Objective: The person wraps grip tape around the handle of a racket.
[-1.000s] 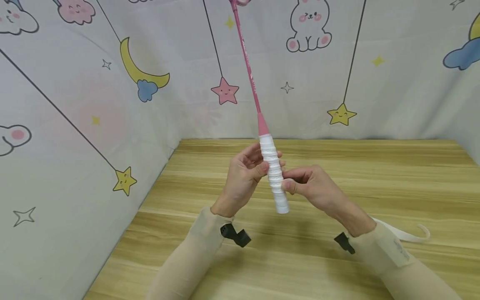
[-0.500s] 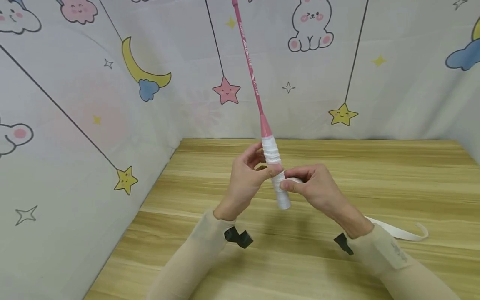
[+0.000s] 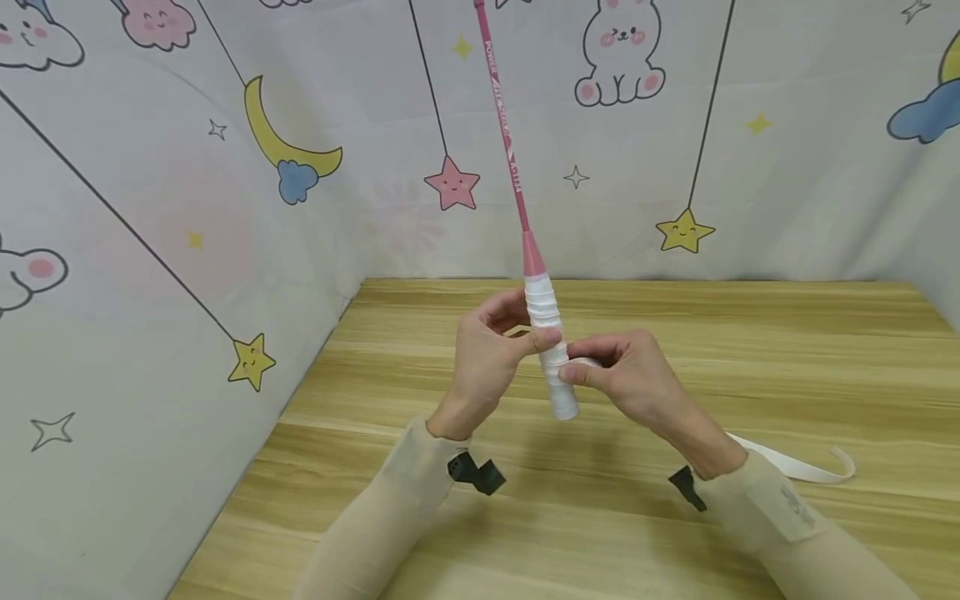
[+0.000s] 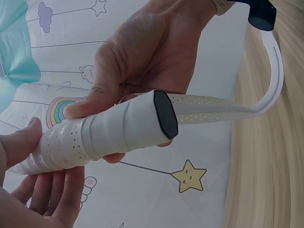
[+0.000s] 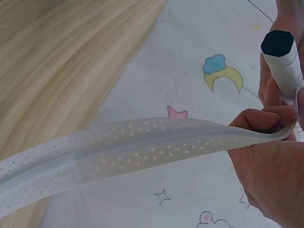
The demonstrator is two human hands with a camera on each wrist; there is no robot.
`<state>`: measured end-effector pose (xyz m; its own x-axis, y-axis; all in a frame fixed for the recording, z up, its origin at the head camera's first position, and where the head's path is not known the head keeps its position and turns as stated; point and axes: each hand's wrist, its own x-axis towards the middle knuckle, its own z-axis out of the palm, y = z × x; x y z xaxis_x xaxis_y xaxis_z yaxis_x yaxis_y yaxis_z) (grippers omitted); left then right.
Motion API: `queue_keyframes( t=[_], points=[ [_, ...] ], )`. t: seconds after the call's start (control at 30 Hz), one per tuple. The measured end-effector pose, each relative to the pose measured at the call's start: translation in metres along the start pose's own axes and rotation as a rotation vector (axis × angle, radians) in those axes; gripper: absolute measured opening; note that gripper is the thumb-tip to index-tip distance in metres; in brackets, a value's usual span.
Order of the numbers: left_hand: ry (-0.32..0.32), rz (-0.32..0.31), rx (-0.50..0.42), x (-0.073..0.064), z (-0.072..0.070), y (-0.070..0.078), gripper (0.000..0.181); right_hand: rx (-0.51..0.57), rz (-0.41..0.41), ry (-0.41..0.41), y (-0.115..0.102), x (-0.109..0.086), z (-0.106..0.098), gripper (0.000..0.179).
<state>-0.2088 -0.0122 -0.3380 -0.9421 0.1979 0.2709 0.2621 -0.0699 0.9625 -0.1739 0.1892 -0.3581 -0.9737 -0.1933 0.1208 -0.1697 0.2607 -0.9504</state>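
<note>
A pink badminton racket (image 3: pixel 533 254) stands tilted above the table, its head out of view past the top edge. White overlapping wraps cover its handle (image 3: pixel 543 304), and a black butt cap (image 4: pixel 166 116) shows at the lower end. My left hand (image 3: pixel 483 358) grips the handle around its middle, thumb across the front and fingers behind. Just below, my right hand (image 3: pixel 637 375) pinches a white perforated grip tape (image 5: pixel 142 147) against the handle's right side. From those fingers the tape trails back toward the right forearm.
The tape's curled loose end lies on the wood-grain table (image 3: pixel 615 533) to the right of my right wrist. A white cloth (image 3: pixel 360 233) printed with stars, a moon and a bear hangs behind and at the left. Small black cameras (image 3: pixel 476 473) sit on the wrists.
The racket has rotated about its length, so the shaft lettering now faces me. My left thumb has shifted lower across the handle. My right hand stays nearly in place, still pinching the tape.
</note>
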Motion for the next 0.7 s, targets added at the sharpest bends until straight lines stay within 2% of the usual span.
queue_keyframes(
  t=[0.33, 0.5, 0.57, 0.7],
  points=[
    [-0.02, -0.004, -0.067, 0.0024, -0.0041, -0.0026, 0.043, 0.03, -0.024, 0.007, 0.0008, -0.0017, -0.0029, 0.026],
    [-0.053, 0.008, -0.137, 0.0032, -0.0059, -0.0037, 0.04, 0.038, -0.028, 0.004, 0.0004, -0.0018, -0.0037, 0.025],
    [-0.076, 0.002, -0.194, 0.0036, -0.0067, -0.0044, 0.052, 0.046, -0.026, 0.003, 0.0003, -0.0017, -0.004, 0.024],
    [-0.133, -0.03, -0.323, 0.005, -0.0085, -0.0066, 0.099, 0.067, -0.019, -0.003, 0.0009, -0.001, -0.0046, 0.024]
  ],
)
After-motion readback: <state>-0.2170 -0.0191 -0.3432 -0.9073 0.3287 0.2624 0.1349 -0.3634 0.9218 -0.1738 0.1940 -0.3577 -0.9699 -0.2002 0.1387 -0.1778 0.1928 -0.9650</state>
